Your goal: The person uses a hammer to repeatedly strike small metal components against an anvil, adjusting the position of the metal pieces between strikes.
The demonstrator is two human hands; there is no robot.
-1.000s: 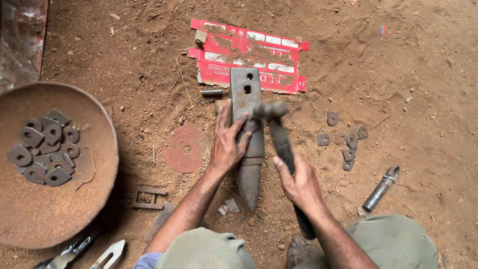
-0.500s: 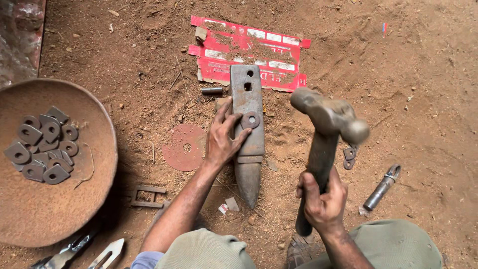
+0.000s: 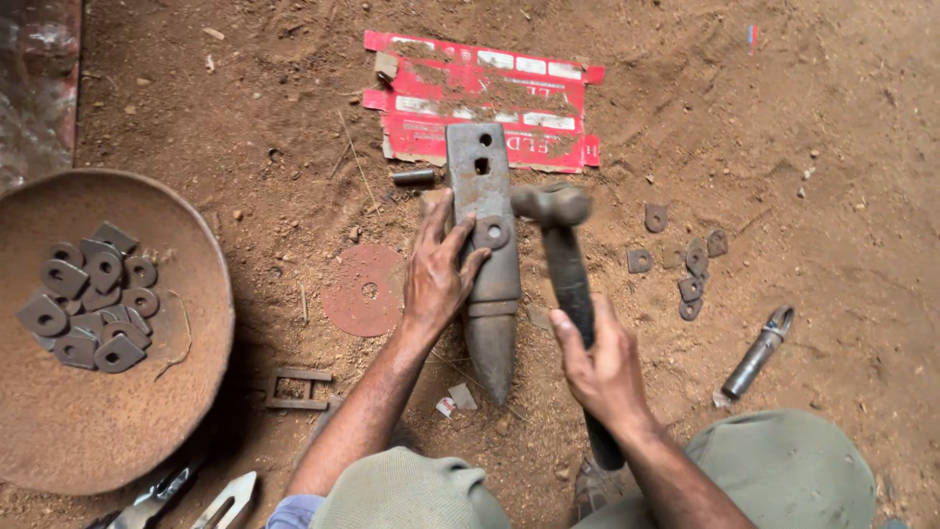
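Half a second back the hammer (image 3: 563, 255) was raised off to my right with its head well clear of the work; now its head is down at the small holed metal plate (image 3: 492, 233) lying on the anvil (image 3: 483, 255), as it was a full second ago, so I read this as one stroke in a repeated run of blows on that piece. My right hand (image 3: 602, 367) is wrapped tight around the handle, fingers closed on it. My left hand (image 3: 436, 274) has hardly moved: it lies flat on the anvil's left side, fingers spread apart, with fingertips pinning the plate's edge. The hammer head is blurred, so I cannot tell whether it is touching the plate or just beside it, nor whether the plate has changed shape. The handle's lower end disappears behind my knee, and the anvil's point is sunk in the dirt. On the left a rusty bowl (image 3: 186, 392) holds a heap of similar plates (image 3: 88, 309); its rim is cut off by the frame edge. A few more pieces (image 3: 690, 264) lie loose on the dirt to the right, near a steel cylinder (image 3: 756, 353). Bottom left, tool tips (image 3: 186, 495) are cropped; I cannot identify them.
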